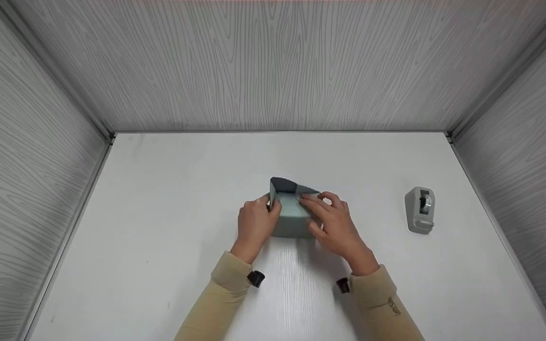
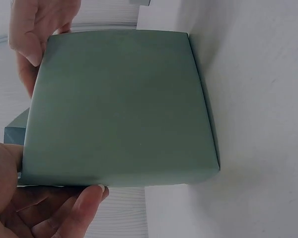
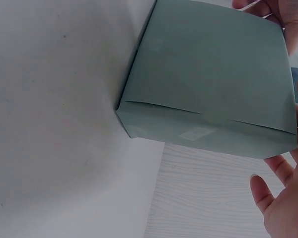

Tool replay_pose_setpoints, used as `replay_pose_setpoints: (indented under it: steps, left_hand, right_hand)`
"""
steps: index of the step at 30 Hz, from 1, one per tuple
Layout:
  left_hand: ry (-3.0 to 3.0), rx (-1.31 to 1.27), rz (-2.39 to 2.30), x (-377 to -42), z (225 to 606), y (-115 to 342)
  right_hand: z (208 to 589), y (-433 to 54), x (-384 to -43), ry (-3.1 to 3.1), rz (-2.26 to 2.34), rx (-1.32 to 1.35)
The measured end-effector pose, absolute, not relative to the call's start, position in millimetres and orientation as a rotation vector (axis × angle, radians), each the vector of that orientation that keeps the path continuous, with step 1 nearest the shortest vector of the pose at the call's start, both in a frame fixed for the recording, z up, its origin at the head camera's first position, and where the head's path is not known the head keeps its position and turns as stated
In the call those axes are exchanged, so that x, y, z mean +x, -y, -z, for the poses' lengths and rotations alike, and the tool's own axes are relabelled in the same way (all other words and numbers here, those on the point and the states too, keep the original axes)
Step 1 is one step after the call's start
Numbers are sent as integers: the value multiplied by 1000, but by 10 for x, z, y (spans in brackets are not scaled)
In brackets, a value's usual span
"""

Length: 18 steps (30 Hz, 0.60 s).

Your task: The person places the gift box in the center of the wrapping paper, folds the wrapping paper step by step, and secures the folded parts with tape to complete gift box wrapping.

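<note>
A small grey-green paper box [image 1: 291, 227] stands on the table between both hands, with flaps [image 1: 283, 185] raised at its far top edge. My left hand [image 1: 256, 219] grips its left side, thumb at the top edge and fingers down the outer wall. My right hand [image 1: 337, 228] lays its extended fingers on the top at the right. In the right wrist view the right thumb [image 3: 262, 194] stands apart from the box, and a clear tape strip [image 3: 196, 133] shows on a side. The left wrist view shows a plain box wall [image 2: 119, 109].
A grey tape dispenser [image 1: 420, 210] with a roll in it stands on the white table [image 1: 173, 189] to the right. Wood-grain panels [image 1: 273, 66] enclose the back and both sides.
</note>
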<state>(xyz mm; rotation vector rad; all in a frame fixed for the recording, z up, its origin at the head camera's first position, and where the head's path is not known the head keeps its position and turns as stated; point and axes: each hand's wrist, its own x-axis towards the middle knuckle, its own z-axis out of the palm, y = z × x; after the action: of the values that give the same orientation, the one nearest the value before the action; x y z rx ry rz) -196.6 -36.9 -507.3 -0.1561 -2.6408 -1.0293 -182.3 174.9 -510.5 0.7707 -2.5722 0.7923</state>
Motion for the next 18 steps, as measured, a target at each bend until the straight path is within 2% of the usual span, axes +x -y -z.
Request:
replay_pose_setpoints:
  steps: [7,18]
  left_hand:
    - [2644,-144,1052,-1957,5081,367]
    - [2638,-141,1060,-1971,5092,382]
  right_hand:
    - [5102,-1899,-1817,2420,-1173,670]
    - [5174,-1884,-1852,2379,-835,876]
